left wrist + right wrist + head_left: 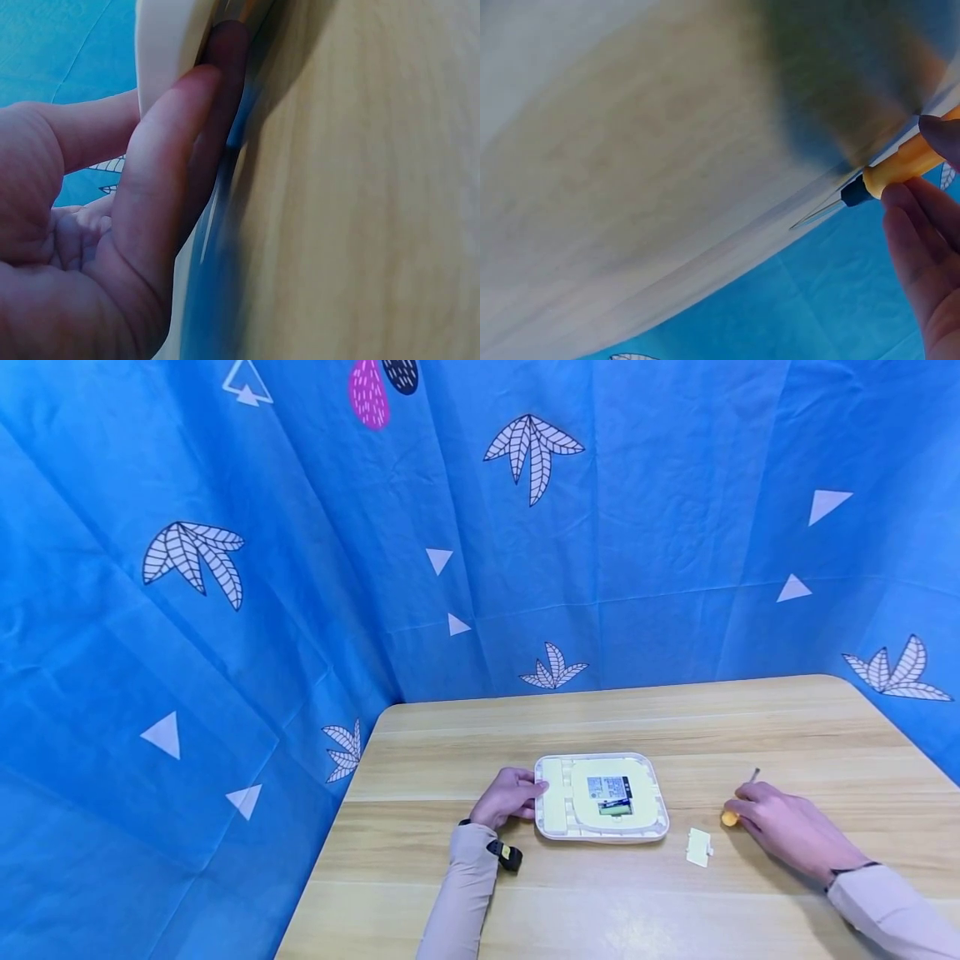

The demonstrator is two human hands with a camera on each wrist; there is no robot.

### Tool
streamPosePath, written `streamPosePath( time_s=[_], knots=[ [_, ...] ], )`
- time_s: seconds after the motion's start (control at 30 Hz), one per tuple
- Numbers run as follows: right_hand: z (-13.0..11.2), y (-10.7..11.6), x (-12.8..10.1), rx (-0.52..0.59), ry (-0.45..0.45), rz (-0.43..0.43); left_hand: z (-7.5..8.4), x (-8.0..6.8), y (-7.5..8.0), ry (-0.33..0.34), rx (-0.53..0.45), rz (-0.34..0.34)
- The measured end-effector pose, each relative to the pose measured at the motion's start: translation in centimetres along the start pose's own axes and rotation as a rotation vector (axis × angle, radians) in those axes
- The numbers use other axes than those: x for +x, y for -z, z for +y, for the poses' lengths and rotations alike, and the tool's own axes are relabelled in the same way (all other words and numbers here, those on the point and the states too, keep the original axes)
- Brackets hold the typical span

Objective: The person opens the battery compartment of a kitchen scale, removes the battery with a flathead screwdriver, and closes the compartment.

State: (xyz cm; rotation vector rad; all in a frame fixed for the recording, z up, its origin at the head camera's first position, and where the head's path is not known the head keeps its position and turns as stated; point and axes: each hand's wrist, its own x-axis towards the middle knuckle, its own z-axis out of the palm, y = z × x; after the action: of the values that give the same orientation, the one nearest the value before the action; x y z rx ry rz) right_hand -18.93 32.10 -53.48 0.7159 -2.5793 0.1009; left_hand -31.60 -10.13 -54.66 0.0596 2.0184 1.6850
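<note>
A white rectangular device with rounded corners lies underside up on the table, a label on its face. In its uncovered compartment sits a green battery. My left hand pinches the device's left edge, thumb on top and fingers underneath; the left wrist view shows these fingers along the white rim. To the right, my right hand grips a screwdriver by its yellow-orange handle. Its thin metal shaft points away from me, close over the tabletop.
A small white battery cover lies between the device and my right hand. The wooden table has rounded far corners. Blue patterned cloth hangs behind it and on both sides. A black strap with a small module is on my left wrist.
</note>
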Motion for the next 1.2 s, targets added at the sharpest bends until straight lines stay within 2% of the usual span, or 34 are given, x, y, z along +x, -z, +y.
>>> streamPosePath(
  time_s=[0.27, 0.77, 1.2],
  knots=[
    [-0.2, 0.0, 0.1, -0.011, 0.01, 0.01, -0.1, 0.2, 0.0, -0.007, 0.007, 0.001],
    [-1.3, 1.3, 1.1, 0.022, -0.119, -0.208, -0.1, 0.3, 0.0, 0.011, 0.008, -0.001],
    [-2.6, 2.3, 3.3, 0.055, -0.075, -0.066, -0.2, 0.4, 0.1, 0.007, 0.014, 0.002]
  ],
)
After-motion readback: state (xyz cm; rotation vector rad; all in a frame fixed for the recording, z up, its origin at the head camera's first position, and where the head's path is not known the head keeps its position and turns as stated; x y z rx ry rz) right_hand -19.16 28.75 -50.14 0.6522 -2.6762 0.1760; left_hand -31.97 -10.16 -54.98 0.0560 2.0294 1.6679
